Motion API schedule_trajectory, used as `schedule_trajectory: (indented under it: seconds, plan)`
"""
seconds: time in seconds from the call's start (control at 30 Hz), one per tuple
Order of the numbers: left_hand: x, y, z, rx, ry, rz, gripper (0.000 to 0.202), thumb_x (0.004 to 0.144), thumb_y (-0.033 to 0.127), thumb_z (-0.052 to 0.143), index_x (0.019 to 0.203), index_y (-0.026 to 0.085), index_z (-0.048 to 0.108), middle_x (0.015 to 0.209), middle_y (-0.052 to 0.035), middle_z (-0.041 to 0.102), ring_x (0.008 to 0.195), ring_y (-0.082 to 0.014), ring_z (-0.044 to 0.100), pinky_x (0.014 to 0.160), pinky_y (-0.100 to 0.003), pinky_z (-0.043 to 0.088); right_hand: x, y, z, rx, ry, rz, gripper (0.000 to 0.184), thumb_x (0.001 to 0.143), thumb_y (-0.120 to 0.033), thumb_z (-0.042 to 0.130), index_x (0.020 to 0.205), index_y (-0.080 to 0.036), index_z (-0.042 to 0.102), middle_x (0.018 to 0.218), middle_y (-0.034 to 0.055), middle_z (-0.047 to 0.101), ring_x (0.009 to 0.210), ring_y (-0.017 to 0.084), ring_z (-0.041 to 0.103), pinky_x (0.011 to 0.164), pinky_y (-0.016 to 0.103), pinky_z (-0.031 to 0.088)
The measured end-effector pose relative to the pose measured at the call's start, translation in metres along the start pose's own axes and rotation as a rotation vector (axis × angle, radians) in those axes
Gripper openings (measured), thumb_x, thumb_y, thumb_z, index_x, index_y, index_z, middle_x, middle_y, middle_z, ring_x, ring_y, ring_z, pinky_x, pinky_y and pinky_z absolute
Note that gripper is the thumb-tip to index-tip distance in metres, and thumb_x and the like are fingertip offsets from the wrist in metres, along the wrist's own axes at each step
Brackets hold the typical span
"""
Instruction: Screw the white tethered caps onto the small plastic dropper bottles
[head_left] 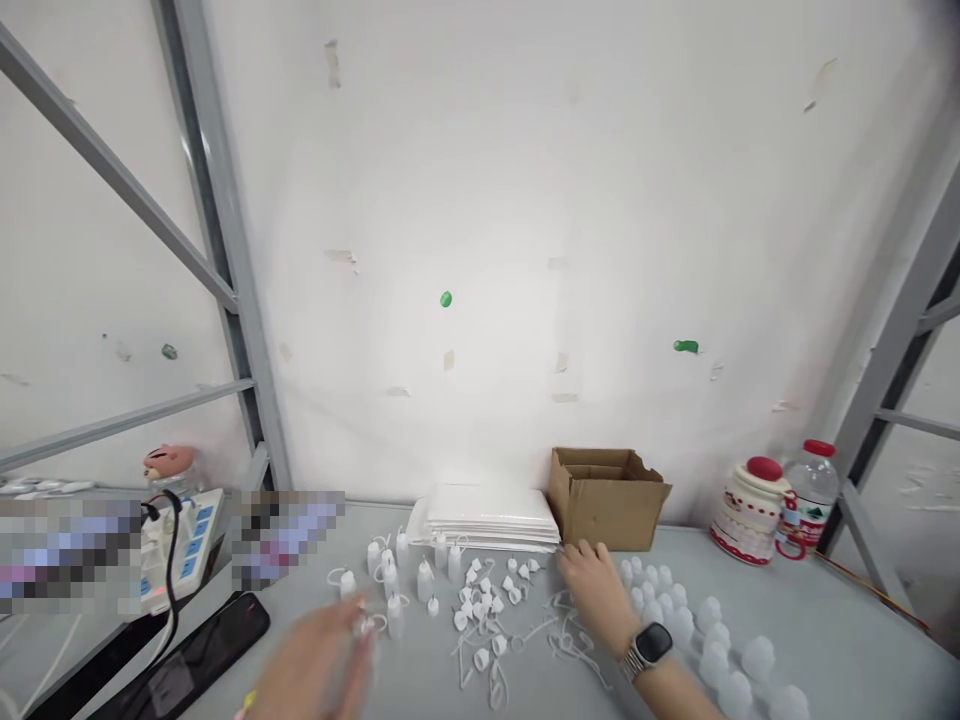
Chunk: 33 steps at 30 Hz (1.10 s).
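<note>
My right hand [598, 585], with a watch on its wrist, reaches forward over the grey table [825, 620]; its fingers lie spread near the white stack of sheets [491, 518] and the open cardboard box [606, 497]. It holds nothing I can see. My left hand [315, 665] is blurred by motion low at the left, close to several small white dropper bottles [409, 575]. Something small and white shows at its fingertips, but I cannot make it out. Loose white caps [484, 600] and thin plastic strips lie between the hands.
Several round translucent bottles [705, 635] stand at the right of the table. A red-lidded mug [754, 510] and a water bottle [811, 492] sit at the back right. A phone [202, 655], a power strip [187, 540] and grey rack posts are at the left.
</note>
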<state>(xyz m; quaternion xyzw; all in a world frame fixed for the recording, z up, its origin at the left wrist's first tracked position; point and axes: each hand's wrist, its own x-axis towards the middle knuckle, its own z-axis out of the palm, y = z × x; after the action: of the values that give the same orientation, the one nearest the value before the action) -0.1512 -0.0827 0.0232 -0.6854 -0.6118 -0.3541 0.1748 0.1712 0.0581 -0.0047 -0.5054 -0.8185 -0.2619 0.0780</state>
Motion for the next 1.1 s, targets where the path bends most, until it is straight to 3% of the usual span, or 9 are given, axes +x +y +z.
schedule_trajectory:
  seconds: [0.07,0.13,0.2,0.27,0.37,0.5,0.77,1.1]
  plan:
    - [0.013,0.054,0.019,-0.076,-0.353,0.063,0.027,0.079,0.026,0.049,0.105,0.025,0.058,0.095,-0.0033,0.067,0.083,-0.0182,0.062,0.073,-0.027,0.048,0.009,0.0,0.001,-0.004,0.0,-0.061,0.021,0.075,0.0,0.049,0.074,-0.016,0.062,0.076,0.0064,0.065,0.076,0.021,0.055,0.07,0.033,0.031]
    - [0.025,0.098,0.04,-0.053,-0.615,0.013,0.031,0.073,0.018,0.054,0.104,0.022,0.059,0.101,-0.0066,0.063,0.087,-0.021,0.061,0.072,-0.03,0.049,0.013,0.001,0.0,0.001,0.014,-0.1,0.019,0.076,-0.001,0.05,0.072,-0.016,0.061,0.075,0.0064,0.065,0.075,0.021,0.055,0.07,0.033,0.031]
    - [0.034,0.125,0.062,-0.031,-0.788,0.046,0.039,0.071,0.015,0.057,0.11,0.019,0.056,0.11,-0.0116,0.059,0.099,-0.0268,0.055,0.079,-0.037,0.046,0.013,0.003,-0.001,0.015,0.04,-0.121,0.019,0.076,-0.001,0.05,0.073,-0.017,0.06,0.076,0.0053,0.064,0.074,0.021,0.055,0.069,0.032,0.031]
    - [0.037,0.138,0.081,-0.06,-0.843,0.104,0.033,0.073,0.018,0.056,0.106,0.015,0.058,0.112,-0.0143,0.057,0.106,-0.0296,0.05,0.085,-0.041,0.043,0.007,0.005,-0.002,0.051,0.11,-0.085,0.017,0.076,-0.003,0.049,0.076,-0.018,0.058,0.077,0.0043,0.063,0.072,0.021,0.054,0.067,0.032,0.03]
    - [0.035,0.141,0.104,-0.077,-0.762,0.079,0.024,0.079,0.017,0.048,0.1,0.013,0.06,0.108,-0.0132,0.057,0.105,-0.0284,0.05,0.087,-0.042,0.041,-0.007,0.003,-0.003,0.148,0.279,0.0,0.017,0.082,-0.008,0.043,0.085,-0.017,0.057,0.081,0.0052,0.064,0.073,0.02,0.055,0.068,0.033,0.031]
    - [0.027,0.138,0.123,-0.059,-0.713,0.026,0.028,0.083,0.009,0.037,0.102,0.012,0.058,0.109,-0.0124,0.057,0.106,-0.0262,0.049,0.089,-0.042,0.039,-0.024,-0.005,-0.001,0.292,0.438,0.031,0.025,0.09,-0.022,0.03,0.097,-0.017,0.054,0.084,0.0074,0.065,0.075,0.02,0.058,0.071,0.033,0.034]
    - [0.021,0.132,0.131,-0.128,-0.617,0.006,0.023,0.081,0.006,0.042,0.093,0.014,0.059,0.099,-0.0073,0.06,0.095,-0.0223,0.051,0.082,-0.036,0.041,-0.033,-0.006,0.002,0.519,0.388,0.132,0.029,0.088,-0.039,0.036,0.102,-0.019,0.052,0.079,0.0047,0.064,0.064,0.017,0.059,0.073,0.035,0.041]
    - [0.018,0.121,0.137,-0.273,-0.432,0.096,0.002,0.078,0.02,0.057,0.08,0.019,0.058,0.086,0.0007,0.063,0.087,-0.0182,0.052,0.075,-0.032,0.037,-0.035,-0.007,0.008,0.63,0.368,0.178,0.035,0.085,-0.048,0.037,0.098,-0.02,0.054,0.065,0.002,0.061,0.063,0.019,0.058,0.072,0.037,0.045]
